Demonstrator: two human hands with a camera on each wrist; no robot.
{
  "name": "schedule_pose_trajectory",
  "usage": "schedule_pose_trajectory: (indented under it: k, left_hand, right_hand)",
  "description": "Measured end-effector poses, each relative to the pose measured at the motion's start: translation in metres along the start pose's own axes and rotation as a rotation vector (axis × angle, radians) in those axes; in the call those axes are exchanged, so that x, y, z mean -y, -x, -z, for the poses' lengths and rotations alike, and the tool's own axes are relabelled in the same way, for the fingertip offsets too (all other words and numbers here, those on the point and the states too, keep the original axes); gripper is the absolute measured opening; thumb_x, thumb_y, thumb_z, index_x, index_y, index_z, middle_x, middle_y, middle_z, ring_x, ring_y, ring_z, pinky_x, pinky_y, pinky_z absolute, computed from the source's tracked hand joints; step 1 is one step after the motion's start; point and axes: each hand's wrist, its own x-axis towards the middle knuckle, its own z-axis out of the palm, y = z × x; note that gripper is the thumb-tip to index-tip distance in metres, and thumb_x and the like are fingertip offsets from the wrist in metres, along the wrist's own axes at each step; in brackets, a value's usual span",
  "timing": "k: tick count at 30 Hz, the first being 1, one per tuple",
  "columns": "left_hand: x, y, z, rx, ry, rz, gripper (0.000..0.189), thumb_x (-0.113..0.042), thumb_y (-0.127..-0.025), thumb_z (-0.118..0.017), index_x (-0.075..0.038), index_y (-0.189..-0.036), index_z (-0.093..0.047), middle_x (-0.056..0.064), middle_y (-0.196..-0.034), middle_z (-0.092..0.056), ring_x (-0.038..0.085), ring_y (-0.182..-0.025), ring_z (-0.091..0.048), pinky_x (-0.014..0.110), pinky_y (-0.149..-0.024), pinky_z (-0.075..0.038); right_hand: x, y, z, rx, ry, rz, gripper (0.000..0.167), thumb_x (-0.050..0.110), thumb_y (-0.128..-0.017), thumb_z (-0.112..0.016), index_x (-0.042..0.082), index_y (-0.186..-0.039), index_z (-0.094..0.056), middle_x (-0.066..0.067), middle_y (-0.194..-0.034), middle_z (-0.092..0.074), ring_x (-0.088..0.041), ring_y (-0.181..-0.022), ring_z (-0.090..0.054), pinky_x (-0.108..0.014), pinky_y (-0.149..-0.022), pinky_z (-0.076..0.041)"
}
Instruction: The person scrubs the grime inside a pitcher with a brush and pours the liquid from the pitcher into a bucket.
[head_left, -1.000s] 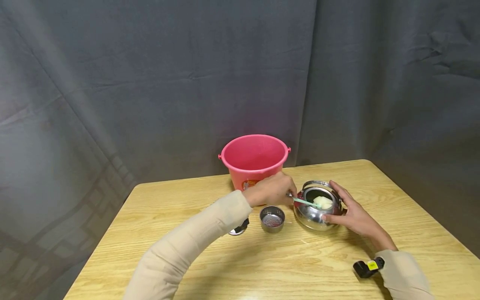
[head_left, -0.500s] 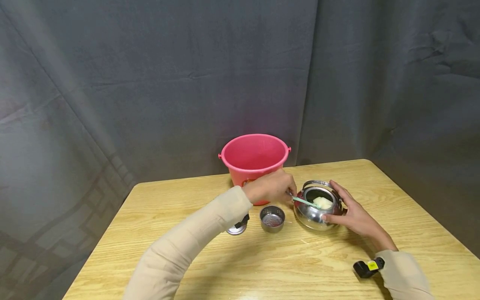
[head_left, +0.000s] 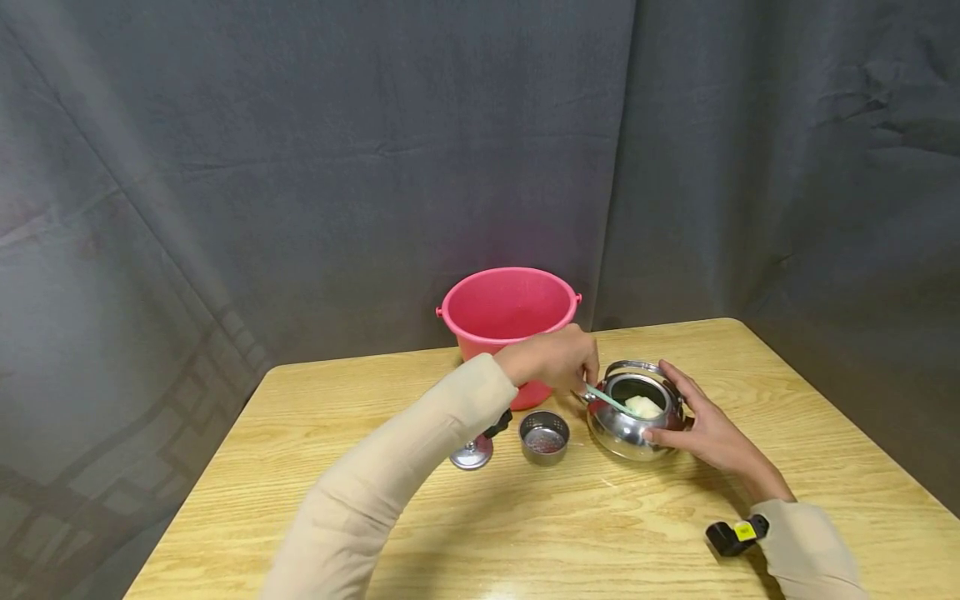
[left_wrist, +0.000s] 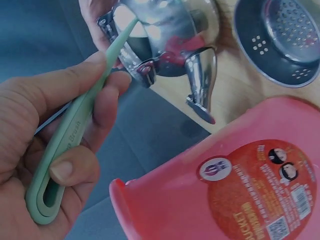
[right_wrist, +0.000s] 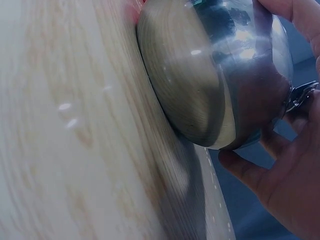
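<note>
My left hand [head_left: 564, 358] grips a pale green brush [left_wrist: 75, 132] by its handle, the fingers and thumb curled round it. The brush's far end reaches into the open mouth of a shiny metal teapot [head_left: 628, 433], so its bristles are hidden. A cream-coloured lump [head_left: 643, 407] shows inside the opening; its kind cannot be told. My right hand [head_left: 716, 433] holds the teapot from the right, thumb in front and fingers behind. In the right wrist view the teapot [right_wrist: 200, 75] stands on the wooden table, with fingers and thumb against its side. Its spout [left_wrist: 200, 82] points toward the bucket.
A pink bucket [head_left: 510, 304] stands behind my left hand. A perforated metal strainer [head_left: 543, 437] sits left of the teapot, and a round metal lid [head_left: 472, 454] lies farther left, partly under my sleeve. Grey cloth [head_left: 337, 167] hangs behind the wooden table [head_left: 585, 533].
My left hand has lifted slightly and shifted right, and the brush now slopes more steeply into the teapot. More of the lid shows. The right hand and teapot stay put.
</note>
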Motion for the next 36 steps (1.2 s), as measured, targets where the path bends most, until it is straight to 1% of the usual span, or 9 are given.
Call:
schedule_pose_trajectory:
  k: [6, 9, 12, 17, 22, 25, 30, 34, 36]
  left_hand:
    - [-0.002, -0.004, 0.006, 0.029, -0.034, 0.018, 0.013, -0.01, -0.083, -0.076, -0.018, -0.093, -0.08, -0.009, -0.087, -0.071, 0.007, -0.083, -0.059, 0.015, -0.069, -0.043]
    - [-0.002, -0.006, 0.008, 0.037, -0.071, 0.008, 0.012, -0.011, -0.082, -0.076, -0.018, -0.09, -0.08, -0.01, -0.086, -0.071, 0.007, -0.081, -0.058, 0.016, -0.068, -0.041]
    - [-0.003, -0.007, 0.01, 0.041, -0.079, 0.007, 0.009, -0.01, -0.082, -0.076, -0.018, -0.085, -0.08, -0.011, -0.083, -0.07, 0.008, -0.078, -0.056, 0.016, -0.066, -0.041]
    - [-0.006, -0.007, 0.013, 0.045, -0.059, 0.037, 0.008, -0.009, -0.081, -0.078, -0.016, -0.083, -0.08, -0.01, -0.084, -0.068, 0.008, -0.08, -0.055, 0.016, -0.065, -0.043]
    - [-0.013, -0.007, 0.019, 0.063, -0.028, 0.082, 0.012, -0.004, -0.081, -0.074, -0.015, -0.082, -0.079, -0.009, -0.086, -0.066, 0.009, -0.084, -0.055, 0.019, -0.063, -0.045]
    - [-0.017, -0.008, 0.023, 0.074, -0.032, 0.101, 0.015, -0.002, -0.082, -0.07, -0.015, -0.078, -0.076, -0.008, -0.083, -0.064, 0.009, -0.08, -0.054, 0.02, -0.058, -0.046]
    - [-0.024, -0.01, 0.028, 0.09, -0.088, 0.093, 0.021, 0.0, -0.083, -0.064, -0.015, -0.069, -0.067, -0.006, -0.073, -0.061, 0.008, -0.067, -0.052, 0.02, -0.053, -0.043]
    - [-0.029, -0.012, 0.032, 0.104, -0.138, 0.118, 0.025, 0.002, -0.083, -0.059, -0.015, -0.065, -0.058, -0.004, -0.066, -0.051, 0.008, -0.059, -0.044, 0.021, -0.05, -0.037]
    - [-0.033, -0.013, 0.034, 0.109, -0.176, 0.134, 0.025, 0.002, -0.083, -0.055, -0.016, -0.065, -0.053, -0.004, -0.067, -0.046, 0.009, -0.058, -0.04, 0.022, -0.05, -0.036]
  right_hand:
    - [0.0, 0.0, 0.0, 0.001, -0.006, -0.003, 0.104, 0.017, -0.08, -0.08, 0.018, -0.157, -0.01, -0.024, -0.156, -0.01, -0.053, -0.135, -0.015, -0.073, -0.094, -0.027]
    - [0.001, 0.0, 0.0, 0.004, -0.004, -0.005, 0.104, 0.017, -0.08, -0.08, 0.018, -0.157, -0.01, -0.024, -0.156, -0.01, -0.053, -0.135, -0.016, -0.072, -0.094, -0.028]
    - [0.001, 0.0, 0.001, 0.006, -0.001, -0.007, 0.104, 0.017, -0.08, -0.08, 0.019, -0.157, -0.009, -0.024, -0.156, -0.01, -0.053, -0.135, -0.016, -0.072, -0.094, -0.028]
    - [0.002, 0.0, 0.001, 0.008, -0.002, -0.012, 0.103, 0.018, -0.081, -0.079, 0.019, -0.157, -0.009, -0.023, -0.156, -0.01, -0.054, -0.135, -0.016, -0.072, -0.094, -0.029]
    - [0.001, 0.0, 0.0, 0.012, -0.001, -0.017, 0.103, 0.019, -0.081, -0.079, 0.017, -0.157, -0.009, -0.024, -0.156, -0.009, -0.054, -0.135, -0.015, -0.073, -0.093, -0.029]
    - [0.001, 0.0, 0.001, 0.013, 0.001, -0.015, 0.103, 0.018, -0.081, -0.079, 0.018, -0.157, -0.009, -0.024, -0.156, -0.009, -0.054, -0.135, -0.015, -0.073, -0.093, -0.029]
    - [0.001, -0.001, 0.001, 0.017, 0.0, -0.02, 0.103, 0.019, -0.082, -0.079, 0.021, -0.157, -0.008, -0.023, -0.157, -0.009, -0.054, -0.136, -0.014, -0.073, -0.093, -0.028]
    - [0.001, -0.001, 0.001, 0.021, -0.003, -0.026, 0.104, 0.019, -0.082, -0.079, 0.022, -0.157, -0.007, -0.023, -0.157, -0.008, -0.054, -0.136, -0.012, -0.075, -0.093, -0.025]
    - [0.001, -0.002, 0.001, 0.021, -0.004, -0.025, 0.104, 0.019, -0.082, -0.079, 0.022, -0.157, -0.008, -0.023, -0.157, -0.008, -0.054, -0.137, -0.012, -0.075, -0.093, -0.024]
